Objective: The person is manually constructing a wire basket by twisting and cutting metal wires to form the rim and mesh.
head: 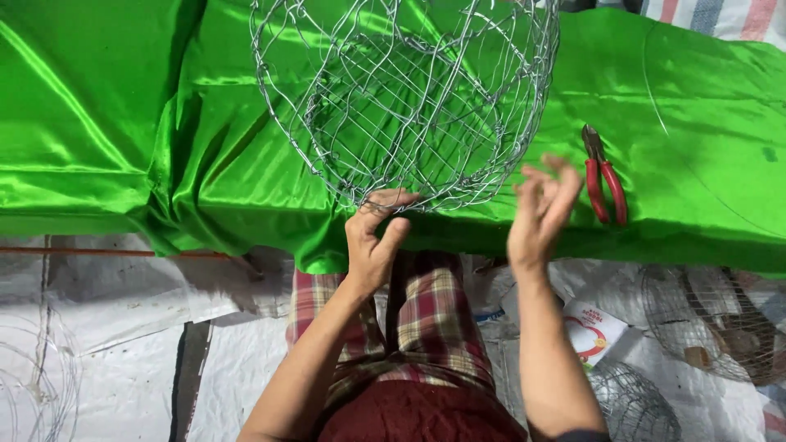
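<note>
While the shiny green satin cloth is lying spread and rumpled across the work surface, we are using it as a soft bed under the round wire-mesh frame, which is resting on the cloth at the middle of the view with its lower rim coming toward our body. We are keeping that near rim at the cloth's front edge, likely so both hands can get at it without stretching. Our left hand is pinching the bottom rim of the frame between thumb and fingers, steadying it so it is not rolling. Our right hand is hovering just beside the rim, fingers spread and slightly blurred, grasping nothing and not touching the wire as far as we can tell. Red-handled pliers are lying on the cloth just right of that hand, within easy reach. Below the cloth's edge, on the pale plastic sheeting, more wire frames and loose wire loops are sitting, set apart from the piece in hand.
</note>
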